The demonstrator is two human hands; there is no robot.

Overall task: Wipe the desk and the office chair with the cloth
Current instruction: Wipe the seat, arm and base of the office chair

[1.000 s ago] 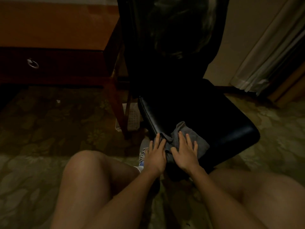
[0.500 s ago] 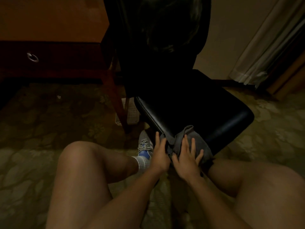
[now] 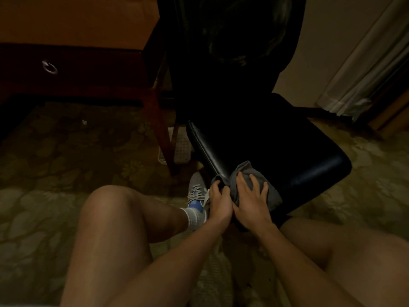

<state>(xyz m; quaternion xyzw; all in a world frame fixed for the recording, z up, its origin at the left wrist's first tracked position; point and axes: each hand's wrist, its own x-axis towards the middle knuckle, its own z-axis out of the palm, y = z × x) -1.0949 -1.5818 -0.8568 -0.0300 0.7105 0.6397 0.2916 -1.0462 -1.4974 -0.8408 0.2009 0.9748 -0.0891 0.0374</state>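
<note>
Carpet (image 3: 55, 173) with a pale floral pattern covers the dim room's floor, where a person sits low with bare knees raised to either side. A wooden desk (image 3: 77, 18) stands at upper left; its dark drawer (image 3: 93, 69) is closed, so its contents cannot be seen. One reddish desk leg (image 3: 161, 134) comes down just beside the black office chair (image 3: 276, 151). A dark garment (image 3: 232, 41) hangs over the chair's backrest and hides most of it. Pale curtains (image 3: 365, 74) fall at far right.

The grey cloth (image 3: 246, 170) lies bunched on the near corner of the glossy seat, spilling over its front edge. The right hand (image 3: 250, 200) lies flat on top of it, fingers spread. The left hand (image 3: 220, 200), touching the right, has its fingers curled together around a fold of the cloth at the seat's left edge.

A white gridded object (image 3: 181, 147), possibly a basket, sits behind the desk leg, what it holds not visible. A grey and blue sneaker (image 3: 195, 189) with a white sock (image 3: 194, 218) rests just left of the hands. A metal ring pull (image 3: 50, 67) glints on the drawer.
</note>
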